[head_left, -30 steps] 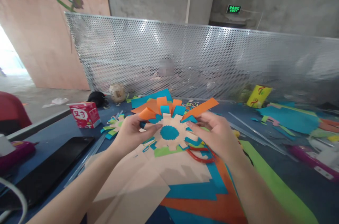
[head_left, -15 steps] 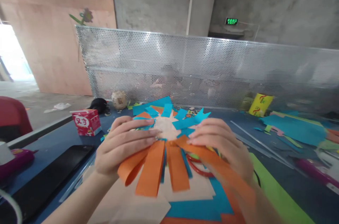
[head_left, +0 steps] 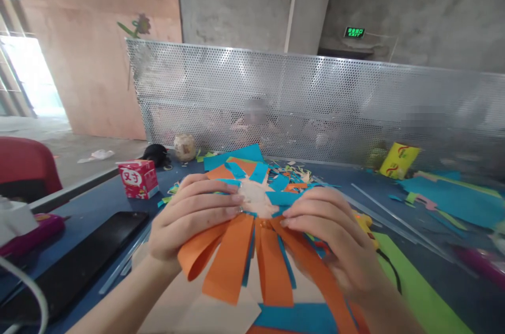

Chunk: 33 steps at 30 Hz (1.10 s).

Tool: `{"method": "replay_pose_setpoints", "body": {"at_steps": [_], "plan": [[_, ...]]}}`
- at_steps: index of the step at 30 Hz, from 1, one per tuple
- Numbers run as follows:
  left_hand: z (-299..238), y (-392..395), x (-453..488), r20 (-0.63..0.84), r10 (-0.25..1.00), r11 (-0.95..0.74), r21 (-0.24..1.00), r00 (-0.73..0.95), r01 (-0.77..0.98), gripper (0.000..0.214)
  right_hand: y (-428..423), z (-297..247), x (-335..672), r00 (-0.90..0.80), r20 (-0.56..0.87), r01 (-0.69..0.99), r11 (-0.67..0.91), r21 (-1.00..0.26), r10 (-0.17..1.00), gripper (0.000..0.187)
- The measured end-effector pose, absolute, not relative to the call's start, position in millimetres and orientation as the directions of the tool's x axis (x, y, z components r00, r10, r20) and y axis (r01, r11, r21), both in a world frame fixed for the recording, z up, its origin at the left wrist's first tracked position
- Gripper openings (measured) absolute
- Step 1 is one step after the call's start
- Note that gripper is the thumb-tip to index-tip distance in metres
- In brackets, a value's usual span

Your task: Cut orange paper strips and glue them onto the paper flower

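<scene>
A paper craft flower (head_left: 256,202) with a beige centre, blue strips and long orange strips is held up in front of me, its back side toward the camera. My left hand (head_left: 189,223) grips its left edge, fingers closed over the paper. On the other side, my right hand (head_left: 331,234) pinches the rim the same way. The orange strips (head_left: 232,260) hang down toward me. Beneath lie beige (head_left: 205,313), blue and orange paper sheets on the blue table (head_left: 98,202).
A red carton (head_left: 138,179), a black phone (head_left: 79,265) and a purple tool (head_left: 31,231) lie to the left. A perforated metal screen (head_left: 315,97) closes the table's far side, with people behind it. Paper scraps, a yellow box (head_left: 398,160), clear rods (head_left: 382,208) and a green sheet (head_left: 418,292) lie on the right.
The flower has been flipped over from its front face to its back, so the orange strips now hang toward me. Both hands have kept hold and shifted slightly lower.
</scene>
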<state>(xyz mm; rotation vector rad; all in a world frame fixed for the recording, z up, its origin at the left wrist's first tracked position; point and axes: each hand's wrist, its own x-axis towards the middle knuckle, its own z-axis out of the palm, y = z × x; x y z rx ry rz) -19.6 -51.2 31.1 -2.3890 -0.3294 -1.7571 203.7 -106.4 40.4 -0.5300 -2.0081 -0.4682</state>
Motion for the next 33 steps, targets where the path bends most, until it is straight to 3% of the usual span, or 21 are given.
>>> {"method": "replay_pose_setpoints", "body": {"at_steps": [4,9,11,14,18,22,26,33], "plan": [[31.4,-42.6,-17.3,0.939,0.058,-0.991,0.013,0.340,0.135,0.029,-103.9,37.0,204.4,-0.430,0.885,0.575,0.810,0.113,0.182,0.037],[25.7,-35.5,-5.8,0.936,0.147,-0.989,0.147,0.321,0.023,0.023,-98.3,38.9,202.5,-0.369,0.897,0.578,0.816,0.018,0.242,0.025],[21.6,-33.7,-1.4,0.927,0.265,-0.964,0.245,0.266,0.106,0.021,-96.4,39.0,201.8,-0.296,0.903,0.600,0.796,-0.079,0.313,0.019],[17.5,-33.9,3.2,0.857,0.475,-0.878,0.447,0.200,0.169,0.015,-93.6,36.5,202.2,-0.098,0.853,0.662,0.674,-0.328,0.512,0.003],[18.8,-37.3,6.6,0.649,0.710,-0.691,0.717,0.271,0.091,0.018,-88.8,33.6,203.4,0.112,0.632,0.613,0.447,-0.652,0.767,0.018],[19.6,-35.6,9.7,0.497,0.824,-0.535,0.841,0.270,0.083,0.020,-83.7,33.8,202.0,0.090,0.452,0.450,0.369,-0.814,0.887,0.017],[15.0,-28.9,12.3,0.417,0.870,-0.452,0.888,0.265,0.086,0.016,-77.9,32.0,198.9,0.078,0.437,0.322,0.392,-0.862,0.896,0.022],[11.4,-24.5,16.0,0.358,0.891,-0.394,0.915,0.278,0.086,0.020,-71.0,26.7,197.9,0.138,0.413,0.363,0.342,-0.867,0.900,0.021]]}}
